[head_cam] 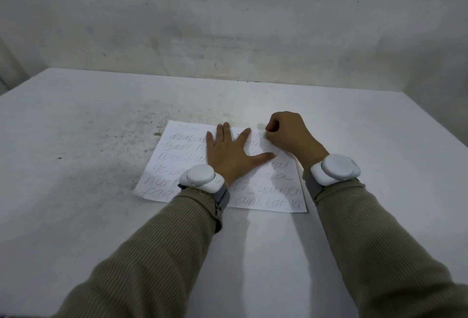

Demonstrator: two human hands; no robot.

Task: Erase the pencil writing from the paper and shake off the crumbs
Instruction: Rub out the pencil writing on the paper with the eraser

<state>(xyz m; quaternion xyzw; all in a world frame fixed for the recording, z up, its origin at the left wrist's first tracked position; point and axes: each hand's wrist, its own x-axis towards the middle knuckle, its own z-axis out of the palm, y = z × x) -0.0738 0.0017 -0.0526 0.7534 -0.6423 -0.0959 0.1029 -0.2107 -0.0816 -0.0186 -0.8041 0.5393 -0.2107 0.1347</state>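
Note:
A white sheet of paper (162, 165) with several lines of pencil handwriting lies flat on the white table (76, 191). My left hand (230, 153) presses on the middle of the sheet, fingers spread and straight. My right hand (288, 132) is curled at the sheet's far right corner, with its fingertips down on the paper. It pinches a small eraser that the fingers hide almost entirely. The writing beside that hand looks fainter than the lines lower down. Both arms cover parts of the text.
Dark specks and crumbs (157, 134) lie scattered on the table left of the paper and beyond it. A grey wall (228, 26) rises right behind the table's far edge. Both wrists carry white devices on grey straps.

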